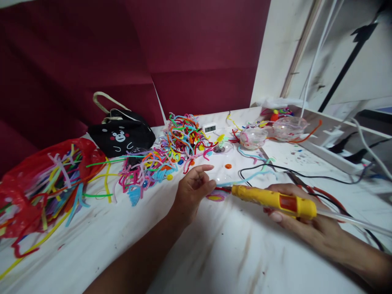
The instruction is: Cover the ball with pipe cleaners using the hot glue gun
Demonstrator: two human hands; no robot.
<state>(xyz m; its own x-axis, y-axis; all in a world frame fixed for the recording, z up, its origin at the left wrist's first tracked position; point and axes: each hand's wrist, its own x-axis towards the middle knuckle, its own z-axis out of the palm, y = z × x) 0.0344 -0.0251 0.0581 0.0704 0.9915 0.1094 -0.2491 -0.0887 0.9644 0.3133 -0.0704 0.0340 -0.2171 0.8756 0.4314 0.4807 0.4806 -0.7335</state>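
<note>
In my right hand (294, 216) is a yellow hot glue gun (269, 200), with a clear glue stick (352, 220) sticking out of its back end. Its nozzle points left, close to the fingertips of my left hand (192, 190). Thumb and fingers of that hand are pinched at the end of a red pipe cleaner (223, 188), partly hidden by the thumb. Just below the nozzle is a coiled pink and yellow pipe cleaner piece (217, 198). A light blue pipe cleaner (245, 180) runs behind the nozzle, next to a clear plastic dome (222, 178).
Loose pipe cleaners (183, 139) are heaped at the back, and a red bag (88, 153) of them lies left. A black bag (134, 132), a small digital display (210, 129) and decorated clear bowls (288, 128) stand behind. Orange-handled scissors (324, 194) and a black cable (288, 168) lie right.
</note>
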